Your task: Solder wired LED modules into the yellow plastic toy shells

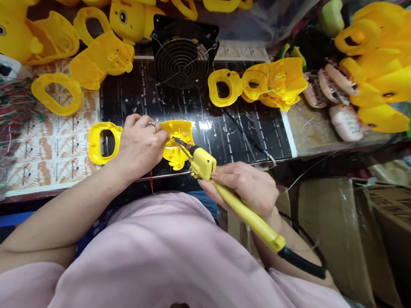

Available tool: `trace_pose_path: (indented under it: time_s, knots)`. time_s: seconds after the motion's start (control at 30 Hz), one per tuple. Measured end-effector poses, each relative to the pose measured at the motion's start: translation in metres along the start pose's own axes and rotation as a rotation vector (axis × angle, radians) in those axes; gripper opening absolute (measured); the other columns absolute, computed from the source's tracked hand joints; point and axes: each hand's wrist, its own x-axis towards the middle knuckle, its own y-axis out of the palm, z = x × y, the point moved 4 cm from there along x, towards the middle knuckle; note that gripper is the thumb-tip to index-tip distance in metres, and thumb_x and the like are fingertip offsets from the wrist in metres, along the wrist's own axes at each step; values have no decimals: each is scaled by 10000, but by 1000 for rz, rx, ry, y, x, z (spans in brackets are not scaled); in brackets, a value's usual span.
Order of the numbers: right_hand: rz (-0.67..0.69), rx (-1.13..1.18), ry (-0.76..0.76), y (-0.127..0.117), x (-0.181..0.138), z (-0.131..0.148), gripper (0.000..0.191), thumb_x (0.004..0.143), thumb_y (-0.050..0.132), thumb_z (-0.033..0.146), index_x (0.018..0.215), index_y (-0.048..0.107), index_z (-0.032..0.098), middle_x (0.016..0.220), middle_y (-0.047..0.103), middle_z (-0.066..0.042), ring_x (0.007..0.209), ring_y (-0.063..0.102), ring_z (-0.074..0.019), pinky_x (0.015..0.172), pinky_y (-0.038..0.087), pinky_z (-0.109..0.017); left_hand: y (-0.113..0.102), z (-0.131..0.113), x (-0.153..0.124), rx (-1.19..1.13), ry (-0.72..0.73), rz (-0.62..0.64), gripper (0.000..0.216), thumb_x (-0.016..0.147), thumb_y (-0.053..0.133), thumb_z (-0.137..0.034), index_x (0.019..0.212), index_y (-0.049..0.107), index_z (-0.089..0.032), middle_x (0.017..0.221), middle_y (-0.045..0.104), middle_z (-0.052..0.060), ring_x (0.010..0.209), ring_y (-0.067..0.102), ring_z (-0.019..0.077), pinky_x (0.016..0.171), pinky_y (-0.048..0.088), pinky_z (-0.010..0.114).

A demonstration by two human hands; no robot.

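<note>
My left hand (142,143) is closed round a yellow plastic toy shell (184,129), pressing it to the black worktop; the hand covers its middle. The shell's looped handle end (94,142) shows to the left of the hand. In my right hand (247,186) is a yellow soldering iron (232,199), its black cord trailing down to the right. The iron's thin tip points into the shell, close to my left fingertips; whether it touches a part there I cannot make out. Red wires (150,182) hang below the shell at the worktop's edge.
A black fan (183,61) stands behind the work. Yellow shells (278,83) lie to its right, others (103,61) to its left. Red and green wires (2,131) are heaped at far left. Pink parts (345,123) lie at right, above cardboard boxes (331,232).
</note>
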Motion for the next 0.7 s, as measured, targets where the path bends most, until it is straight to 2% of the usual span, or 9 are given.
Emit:
trace_pose_path:
  time_s: [0.23,0.37,0.53,0.63,0.7]
  knots:
    - [94,-48,-54,-1,5,3,169,962,738,227,870,596,222,700,707,27,613,689,-105,587,617,-207,1,0,4,-47,-34,33,274,908,576,-189,685,729,-237,731,716,104,896,637,314,891,475,557]
    - [44,-18,-28,-10,4,0,178,900,789,167,912,619,220,715,725,28,618,700,-117,612,646,-218,2,1,3,-86,-37,43,292,911,548,-183,712,753,-240,730,714,113,922,637,328,907,467,579]
    - [-51,-40,41,-14,-5,-1,181,904,803,223,991,645,236,734,734,34,615,715,-134,579,648,-233,3,2,2,-63,-34,45,279,906,553,-179,731,761,-244,744,724,112,931,638,330,907,462,576]
    - [-114,-84,130,-18,-9,-2,396,877,839,240,1231,661,227,897,794,-18,694,759,-173,650,677,-268,3,2,3,-64,-48,70,277,901,562,-175,713,755,-237,757,724,118,939,647,329,910,454,566]
    - [-136,-125,168,-21,-10,-3,584,910,811,333,1430,581,198,1025,811,-82,753,780,-203,697,684,-292,2,3,3,-74,-50,80,270,895,569,-173,705,751,-234,762,723,118,943,654,328,910,453,557]
